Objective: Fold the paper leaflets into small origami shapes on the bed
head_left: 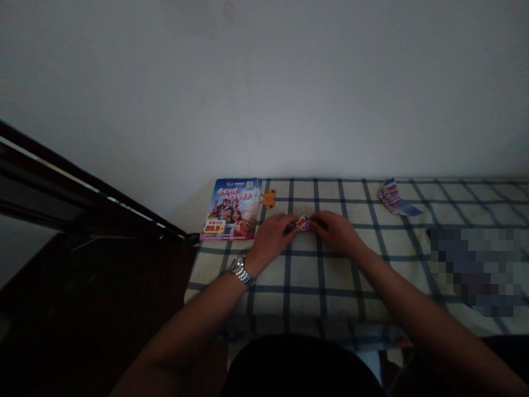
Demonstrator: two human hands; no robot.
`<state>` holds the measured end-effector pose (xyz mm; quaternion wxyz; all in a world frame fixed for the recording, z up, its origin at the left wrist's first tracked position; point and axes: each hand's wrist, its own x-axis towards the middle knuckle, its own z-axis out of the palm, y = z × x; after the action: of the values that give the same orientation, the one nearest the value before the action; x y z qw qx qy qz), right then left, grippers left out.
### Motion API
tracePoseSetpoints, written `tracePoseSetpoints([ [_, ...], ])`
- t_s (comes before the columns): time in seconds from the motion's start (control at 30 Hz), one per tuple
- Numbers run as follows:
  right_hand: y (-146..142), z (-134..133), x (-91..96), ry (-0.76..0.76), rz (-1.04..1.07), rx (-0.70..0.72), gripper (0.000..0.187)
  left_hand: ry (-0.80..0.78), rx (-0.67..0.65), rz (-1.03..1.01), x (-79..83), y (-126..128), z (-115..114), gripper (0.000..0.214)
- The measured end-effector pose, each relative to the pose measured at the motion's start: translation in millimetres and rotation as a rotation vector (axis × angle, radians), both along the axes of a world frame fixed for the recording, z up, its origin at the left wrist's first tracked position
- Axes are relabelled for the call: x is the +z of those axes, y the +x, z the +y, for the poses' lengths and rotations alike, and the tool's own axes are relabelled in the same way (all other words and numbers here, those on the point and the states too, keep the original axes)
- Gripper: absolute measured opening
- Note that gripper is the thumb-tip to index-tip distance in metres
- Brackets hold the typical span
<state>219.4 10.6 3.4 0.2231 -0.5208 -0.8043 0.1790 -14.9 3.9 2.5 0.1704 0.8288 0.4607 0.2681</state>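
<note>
My left hand (270,238), with a metal watch (242,271) on its wrist, and my right hand (336,231) meet over a small red, white and blue folded paper (303,223). Both hands pinch it, one at each end, just above the checked cloth (306,275). Most of the paper is hidden by my fingers.
A stack of colourful flyers (232,208) lies at the cloth's far left corner, with a small orange piece (268,198) beside it. A pile of folded paper pieces (395,197) sits at the far right. A dark rail (82,193) runs along the left; a wall stands behind.
</note>
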Motion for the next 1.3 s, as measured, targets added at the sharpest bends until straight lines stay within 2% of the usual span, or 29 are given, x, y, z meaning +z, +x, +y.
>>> tracePoseSetpoints([
  [0.43, -6.5, -2.2, 3.0, 0.046, -0.105, -0.039, 0.025, 0.098, -0.057, 0.021, -6.4, 6.0, 3.3, 0.019],
  [0.7, -10.7, -2.0, -5.3, 0.100, -0.103, -0.051, 0.039, 0.095, -0.072, 0.022, -6.6, 4.5, 3.3, 0.019],
  [0.93, -10.1, 2.7, -14.1, 0.120, -0.033, -0.006, 0.033, 0.097, -0.064, 0.012, -7.0, 5.1, 2.4, 0.020],
  [1.13, -11.5, 2.2, -13.9, 0.137, 0.014, -0.002, 0.031, 0.103, -0.015, -0.004, -9.1, 5.7, 0.7, 0.021],
  [1.3, -13.3, -3.7, -11.3, 0.046, 0.139, -0.030, 0.030, 0.083, -0.011, -0.020, -7.1, 5.5, 0.3, 0.018],
])
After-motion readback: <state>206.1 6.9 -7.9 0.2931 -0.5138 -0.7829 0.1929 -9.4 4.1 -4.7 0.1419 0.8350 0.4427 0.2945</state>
